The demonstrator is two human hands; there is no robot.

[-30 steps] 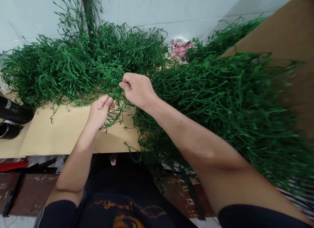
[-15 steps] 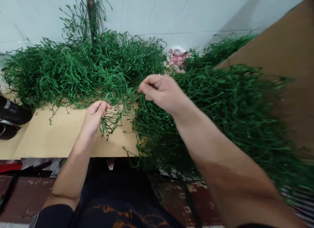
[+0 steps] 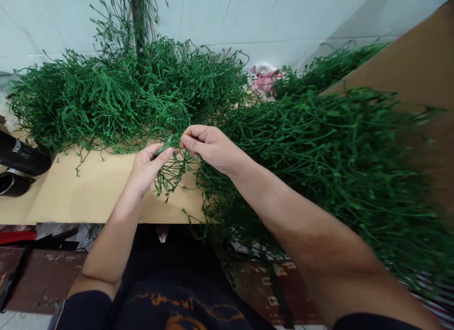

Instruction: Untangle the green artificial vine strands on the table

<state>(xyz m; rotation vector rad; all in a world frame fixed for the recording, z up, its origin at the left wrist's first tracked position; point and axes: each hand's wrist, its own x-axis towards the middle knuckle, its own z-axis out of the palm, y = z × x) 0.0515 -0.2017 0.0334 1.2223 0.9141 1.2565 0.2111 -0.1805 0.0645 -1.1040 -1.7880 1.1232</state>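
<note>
Thin green plant stems with small buds at their tips, plastic-looking, fill the work surface. My left hand (image 3: 146,169) pinches a small green stem bunch (image 3: 171,142) between thumb and fingers, above the cardboard. Close beside it, my right hand (image 3: 209,149) has thumb and forefinger pressed together at the right end of this bunch. What lies exactly between the right fingertips is too small to make out. Loose stems (image 3: 169,178) hang or lie just under both hands. A large stem pile (image 3: 117,98) lies behind them, and another heap of stems (image 3: 340,155) spreads under and beyond my right forearm.
Tan cardboard (image 3: 88,188) covers the table, its front edge near my body. A black vacuum cup (image 3: 23,152) and a dark mug (image 3: 14,183) stand at left. A cardboard panel (image 3: 407,60) leans at right. Pink-and-white material (image 3: 264,80) sits by the tiled wall.
My right hand has moved left and slightly down, from above the right heap to my left hand's fingertips. My left hand has shifted slightly right and still pinches green stems.
</note>
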